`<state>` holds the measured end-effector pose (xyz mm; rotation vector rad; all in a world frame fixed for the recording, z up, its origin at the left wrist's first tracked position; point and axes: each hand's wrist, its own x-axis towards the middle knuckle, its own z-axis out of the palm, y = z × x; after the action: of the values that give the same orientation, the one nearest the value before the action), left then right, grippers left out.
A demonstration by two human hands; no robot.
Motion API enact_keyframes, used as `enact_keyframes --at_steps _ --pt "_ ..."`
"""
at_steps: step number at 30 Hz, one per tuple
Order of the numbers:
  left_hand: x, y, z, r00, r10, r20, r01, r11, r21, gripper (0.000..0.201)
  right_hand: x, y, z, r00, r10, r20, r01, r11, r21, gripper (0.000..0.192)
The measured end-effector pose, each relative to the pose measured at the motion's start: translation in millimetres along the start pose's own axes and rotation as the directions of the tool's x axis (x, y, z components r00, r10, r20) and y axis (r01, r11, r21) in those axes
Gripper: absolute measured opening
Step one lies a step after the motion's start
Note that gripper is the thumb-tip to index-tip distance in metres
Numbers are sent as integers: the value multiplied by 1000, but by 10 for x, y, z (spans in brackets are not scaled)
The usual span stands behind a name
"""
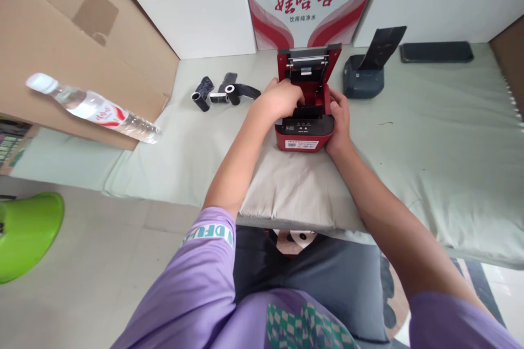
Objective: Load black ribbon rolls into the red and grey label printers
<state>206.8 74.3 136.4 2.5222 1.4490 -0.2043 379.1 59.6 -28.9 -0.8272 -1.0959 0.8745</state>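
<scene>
Far left of the frame, a green plastic stool (24,234) sits on the floor, and above it a clear water bottle (94,109) lies tilted against a big cardboard box (61,38). Moving in, upper centre-left, two black ribbon rolls (221,92) lie on the pale green cloth (429,147), well apart from the action. Now the middle: a red label printer (307,103) stands with its lid flipped up, resting on a folded beige cloth (295,191). The left hand (280,101) is down in the open bay, fingers curled inside; whether that grip is closed on anything there, I cannot tell. The right hand (339,120) is pressed against the printer's right side, fingers wrapped around the casing, steadying it. Behind stands a red-and-white carton (311,0). Just right of the printer, a dark blue printer (364,73) with its black lid raised, and further right a black phone (436,52) lying flat.
</scene>
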Motion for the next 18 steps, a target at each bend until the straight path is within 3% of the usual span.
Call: enact_keyframes --at_steps 6,14,18 --pt "26 -32 -6 1000 20 14 -19 997 -76 42 -10 -34 6 1000 -7 6 6 1000 24 67" --pt "111 -6 56 998 -52 -24 50 996 -79 27 -2 -22 7 1000 16 -20 -15 999 47 69" --pt "91 -117 -19 1000 25 17 -22 983 -180 30 -8 -45 7 999 42 -27 -41 998 40 72"
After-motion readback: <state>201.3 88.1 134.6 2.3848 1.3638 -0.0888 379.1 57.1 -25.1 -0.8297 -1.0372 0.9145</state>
